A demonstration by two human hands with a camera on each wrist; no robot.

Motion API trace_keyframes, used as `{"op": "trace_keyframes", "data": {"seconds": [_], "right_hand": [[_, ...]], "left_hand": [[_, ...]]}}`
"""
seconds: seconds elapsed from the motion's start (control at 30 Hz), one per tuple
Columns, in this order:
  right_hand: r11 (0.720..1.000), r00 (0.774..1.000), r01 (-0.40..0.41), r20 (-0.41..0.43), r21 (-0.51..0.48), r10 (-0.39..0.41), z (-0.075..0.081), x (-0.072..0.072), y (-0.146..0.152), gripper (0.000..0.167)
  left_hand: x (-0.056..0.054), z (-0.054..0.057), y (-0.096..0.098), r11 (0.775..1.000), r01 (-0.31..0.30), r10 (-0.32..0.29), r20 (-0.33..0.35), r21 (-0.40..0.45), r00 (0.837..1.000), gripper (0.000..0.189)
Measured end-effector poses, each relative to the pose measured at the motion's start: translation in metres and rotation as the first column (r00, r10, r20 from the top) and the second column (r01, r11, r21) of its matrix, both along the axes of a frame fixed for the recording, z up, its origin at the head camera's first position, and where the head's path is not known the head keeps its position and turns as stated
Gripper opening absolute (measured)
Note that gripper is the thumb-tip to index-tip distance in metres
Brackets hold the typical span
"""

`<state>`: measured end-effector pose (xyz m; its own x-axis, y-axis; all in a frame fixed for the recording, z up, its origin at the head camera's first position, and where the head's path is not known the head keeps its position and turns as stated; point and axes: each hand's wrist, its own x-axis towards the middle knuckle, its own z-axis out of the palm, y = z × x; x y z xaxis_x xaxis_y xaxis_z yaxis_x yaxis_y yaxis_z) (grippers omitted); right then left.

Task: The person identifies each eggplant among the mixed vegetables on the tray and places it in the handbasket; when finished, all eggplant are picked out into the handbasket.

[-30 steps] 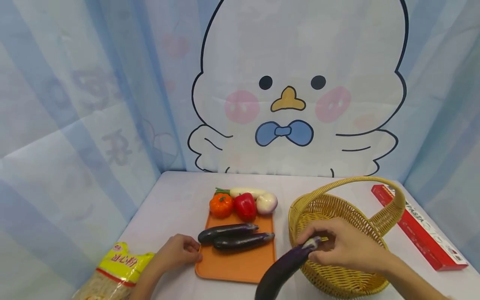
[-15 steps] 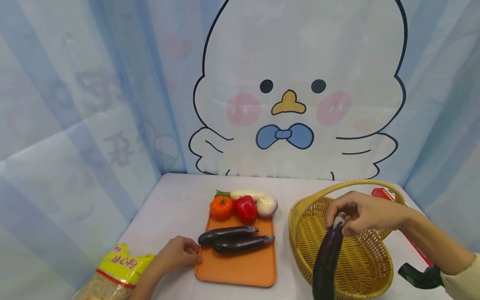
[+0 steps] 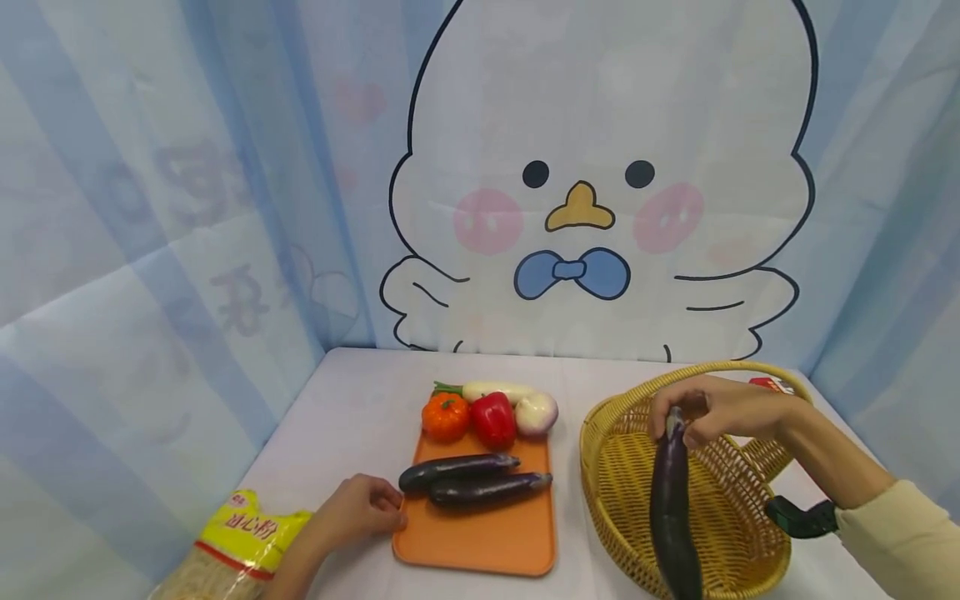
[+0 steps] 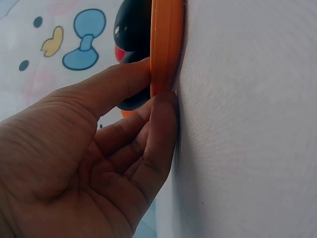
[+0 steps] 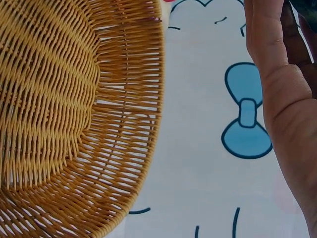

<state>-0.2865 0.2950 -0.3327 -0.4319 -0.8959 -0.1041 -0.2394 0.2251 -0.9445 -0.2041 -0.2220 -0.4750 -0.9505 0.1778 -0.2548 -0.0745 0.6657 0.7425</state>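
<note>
My right hand (image 3: 727,408) pinches an eggplant (image 3: 672,517) by its stem end. It hangs nearly upright in front of the opening of a yellow wicker basket (image 3: 590,450); its lower tip reaches the bottom of the head view. My left hand (image 3: 358,512) pinches the left edge of an orange tray (image 3: 472,546), thumb on top and fingers at the underside in the left wrist view. Two more eggplants, one behind (image 3: 457,469) and one in front (image 3: 491,490), lie on the tray. The right wrist view shows the basket wall (image 5: 131,99) beside my hand (image 5: 292,109).
Along the tray's far end sit an orange pumpkin (image 3: 446,418), a red bell pepper (image 3: 493,421), a purple-white turnip (image 3: 536,414) and a white radish (image 3: 497,391). A yellow-topped pasta bag (image 3: 243,533) lies front left. The red pasta box (image 3: 768,384) is mostly hidden behind the right arm and basket.
My right hand has carried the eggplant rightward and farther back over the basket, and the eggplant has swung from slanted to nearly upright. The left hand keeps its place at the tray.
</note>
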Motion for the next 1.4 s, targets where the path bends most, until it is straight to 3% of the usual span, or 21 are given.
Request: {"op": "trace_keyframes", "data": {"seconds": [0.13,0.37,0.47,0.63,0.77,1.07,1.23,1.4], "right_hand": [[0.997,0.998,0.053,0.023,0.049,-0.055,-0.002,-0.004,0.003,0.026],[0.982,0.993,0.117,-0.013,0.147,-0.116,-0.009,-0.018,-0.001,0.027],[0.991,0.996,0.087,-0.021,0.106,-0.086,-0.014,-0.026,-0.003,0.026],[0.998,0.999,0.026,0.038,0.058,-0.028,-0.024,-0.042,-0.004,0.028],[0.997,0.996,0.012,0.092,0.070,-0.018,-0.033,-0.052,-0.005,0.029],[0.994,0.997,0.007,0.078,0.110,-0.016,-0.050,-0.060,-0.013,0.029],[0.977,0.996,0.068,0.049,0.200,-0.079,-0.056,-0.059,-0.013,0.034],[0.932,0.981,0.193,-0.037,0.307,-0.191,-0.062,-0.058,-0.012,0.041]], "left_hand": [[0.000,0.002,0.001,1.000,-0.011,0.011,0.007,-0.010,1.000,0.031],[0.001,0.003,0.001,1.000,-0.007,0.007,0.012,-0.004,1.000,0.030],[0.001,0.003,0.001,1.000,-0.004,0.004,0.020,0.002,1.000,0.030],[0.001,0.003,0.001,1.000,-0.012,0.012,0.032,-0.006,0.999,0.030],[0.001,0.003,0.001,1.000,-0.019,0.019,0.041,-0.016,0.999,0.031],[0.000,0.001,0.002,0.999,-0.039,0.040,0.063,-0.023,0.997,0.033],[0.000,0.002,0.003,0.999,-0.040,0.042,0.074,-0.025,0.996,0.033],[0.000,0.002,0.004,0.999,-0.038,0.040,0.070,-0.027,0.997,0.033]]}}
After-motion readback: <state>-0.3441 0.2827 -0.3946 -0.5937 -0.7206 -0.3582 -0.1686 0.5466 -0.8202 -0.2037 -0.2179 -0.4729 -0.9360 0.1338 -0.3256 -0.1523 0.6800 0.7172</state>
